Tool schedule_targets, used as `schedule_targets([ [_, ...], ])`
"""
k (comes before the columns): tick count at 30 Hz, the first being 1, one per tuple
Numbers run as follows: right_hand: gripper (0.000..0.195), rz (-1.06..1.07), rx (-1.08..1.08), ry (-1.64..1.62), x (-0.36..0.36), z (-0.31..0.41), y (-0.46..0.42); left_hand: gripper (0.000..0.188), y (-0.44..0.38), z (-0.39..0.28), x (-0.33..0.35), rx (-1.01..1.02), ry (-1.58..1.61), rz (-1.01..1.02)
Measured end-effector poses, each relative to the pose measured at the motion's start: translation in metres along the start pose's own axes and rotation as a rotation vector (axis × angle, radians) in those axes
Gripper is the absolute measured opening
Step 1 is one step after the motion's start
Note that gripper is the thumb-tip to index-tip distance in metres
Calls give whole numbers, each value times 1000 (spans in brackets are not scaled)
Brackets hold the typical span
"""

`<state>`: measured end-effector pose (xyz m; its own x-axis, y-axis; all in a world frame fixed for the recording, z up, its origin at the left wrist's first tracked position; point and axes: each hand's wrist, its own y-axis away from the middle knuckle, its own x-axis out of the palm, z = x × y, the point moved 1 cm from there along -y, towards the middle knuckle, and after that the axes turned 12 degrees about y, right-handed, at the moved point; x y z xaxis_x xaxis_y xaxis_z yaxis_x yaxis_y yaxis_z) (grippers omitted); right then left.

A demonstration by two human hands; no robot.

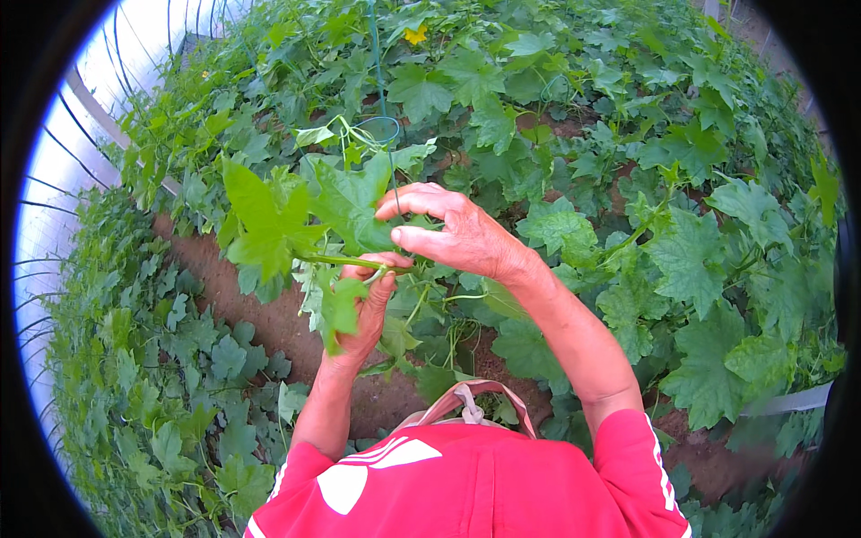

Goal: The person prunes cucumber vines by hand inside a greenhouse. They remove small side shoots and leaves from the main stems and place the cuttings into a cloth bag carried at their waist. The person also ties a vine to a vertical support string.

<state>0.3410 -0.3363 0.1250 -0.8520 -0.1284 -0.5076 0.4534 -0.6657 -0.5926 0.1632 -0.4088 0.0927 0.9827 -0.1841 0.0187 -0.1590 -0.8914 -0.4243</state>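
My left hand (368,309) pinches a green vine stem (329,259) between thumb and fingers. The stem lies nearly level and carries broad lobed leaves (269,232) to the left. Above and to the right, my right hand (451,225) is curved, with a gap between its thumb and forefinger. A thin blue-green string (379,74) hangs from above, with a loop (380,129) in it, and runs down across the right fingertips. Whether those fingers grip it, I cannot tell. One large leaf (356,198) sits just left of the right fingers.
Dense leafy vines (686,262) spread ahead and to the right, with a yellow flower (416,33) at the top. Bare soil (249,286) forms a strip on the left. Plastic sheeting (50,202) with dark ribs curves along the left edge. A pale strap (484,390) is at my chest.
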Motion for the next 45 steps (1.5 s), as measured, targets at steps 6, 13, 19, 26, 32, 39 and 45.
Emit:
schedule_targets([
  [6, 18, -182, 196, -55, 0, -19, -4, 18, 11, 9, -15, 227, 87, -105],
  [13, 19, -171, 429, -148, -13, -23, 9, 17, 17, 10, -23, 303, 211, -272],
  [19, 26, -266, 410, -205, 1, 6, 28, 14, -23, 12, -8, 69, 126, -323],
  [26, 21, -442, 167, 111, 12, 21, 35, 26, -67, 13, 22, 302, -374, -9],
  [32, 23, -422, 217, 215, -6, 21, 47, 25, -64, 17, 40, 317, -424, 106],
  [39, 14, -356, 178, 230, -17, 23, 49, 20, -74, 23, 43, -120, -64, 149],
  [45, 18, -246, 190, 68, -16, 26, 47, 19, -81, 30, 46, -48, 16, 163],
])
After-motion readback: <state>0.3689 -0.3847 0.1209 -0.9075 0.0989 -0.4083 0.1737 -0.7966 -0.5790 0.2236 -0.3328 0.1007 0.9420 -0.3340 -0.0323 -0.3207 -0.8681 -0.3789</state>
